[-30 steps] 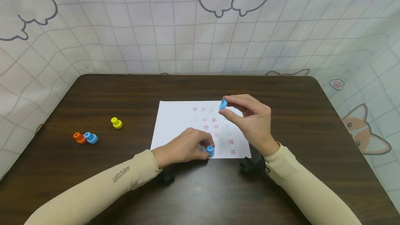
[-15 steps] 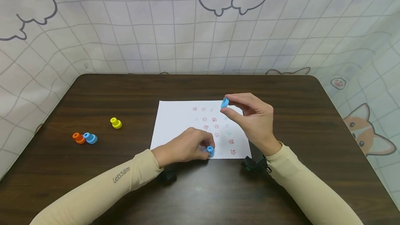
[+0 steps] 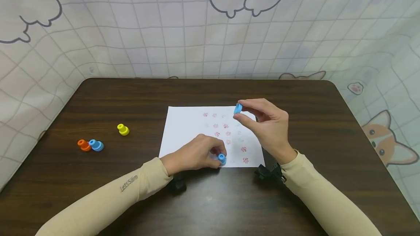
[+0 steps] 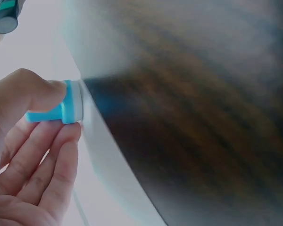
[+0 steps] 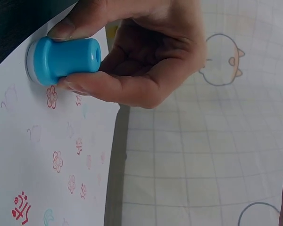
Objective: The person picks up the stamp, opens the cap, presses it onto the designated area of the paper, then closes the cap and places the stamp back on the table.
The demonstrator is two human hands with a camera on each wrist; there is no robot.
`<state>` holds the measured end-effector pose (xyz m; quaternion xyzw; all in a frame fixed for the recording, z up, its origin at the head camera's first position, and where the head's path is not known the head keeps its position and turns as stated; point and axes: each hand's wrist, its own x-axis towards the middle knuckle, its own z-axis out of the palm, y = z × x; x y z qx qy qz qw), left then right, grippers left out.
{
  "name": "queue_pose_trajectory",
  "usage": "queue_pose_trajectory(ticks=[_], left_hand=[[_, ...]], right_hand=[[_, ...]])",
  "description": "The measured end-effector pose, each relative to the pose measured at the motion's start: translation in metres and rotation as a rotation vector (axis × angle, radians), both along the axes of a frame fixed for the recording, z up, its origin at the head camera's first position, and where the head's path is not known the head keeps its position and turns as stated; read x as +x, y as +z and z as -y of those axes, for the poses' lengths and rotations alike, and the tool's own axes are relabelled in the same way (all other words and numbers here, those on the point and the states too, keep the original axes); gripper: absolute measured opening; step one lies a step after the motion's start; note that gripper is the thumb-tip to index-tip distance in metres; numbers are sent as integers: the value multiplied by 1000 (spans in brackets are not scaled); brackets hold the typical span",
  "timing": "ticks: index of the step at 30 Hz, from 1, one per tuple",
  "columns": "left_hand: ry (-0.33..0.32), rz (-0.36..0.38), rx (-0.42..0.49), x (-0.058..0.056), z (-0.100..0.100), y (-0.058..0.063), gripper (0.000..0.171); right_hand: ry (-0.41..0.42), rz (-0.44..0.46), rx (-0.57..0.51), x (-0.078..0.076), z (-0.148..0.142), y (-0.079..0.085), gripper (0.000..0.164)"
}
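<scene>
A person's left hand (image 3: pixel 198 152) grips a blue stamp (image 3: pixel 221 158) between thumb and fingertips, base down by the near edge of a white sheet of paper (image 3: pixel 183 128); to its right and farther forward, the right hand (image 3: pixel 268 125), raised, pinches a small blue cap (image 3: pixel 238 108) between thumb and fingertip. Between and beyond the 2 hands, red prints (image 3: pixel 226 126), some flower-shaped, dot the page among fainter marks; well to the left hand's left, 3 more pieces sit on a dark wooden table (image 3: pixel 131 97): a yellow stamp (image 3: pixel 123 130) by itself, an orange stamp (image 3: pixel 84 145) and another blue stamp (image 3: pixel 96 145) side by side; tan sleeves (image 3: pixel 98 203) reach each wrist; beyond the hands hangs a pale gridded cloth (image 3: pixel 183 35), a cartoon dog (image 3: pixel 382 143) printed to the right hand's right.
</scene>
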<state>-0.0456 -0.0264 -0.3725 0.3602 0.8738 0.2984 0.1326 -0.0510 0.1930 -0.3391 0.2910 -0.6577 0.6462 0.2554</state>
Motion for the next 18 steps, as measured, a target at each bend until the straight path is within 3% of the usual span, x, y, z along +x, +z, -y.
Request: queue_pose_trajectory(ticks=[10, 18], left_hand=[[21, -12, 17, -1, 0, -7, 8], [9, -37, 23, -1, 1, -4, 8]], right_hand=[[5, 5, -19, 0, -4, -3, 37], [13, -2, -28, -2, -3, 0, 36]])
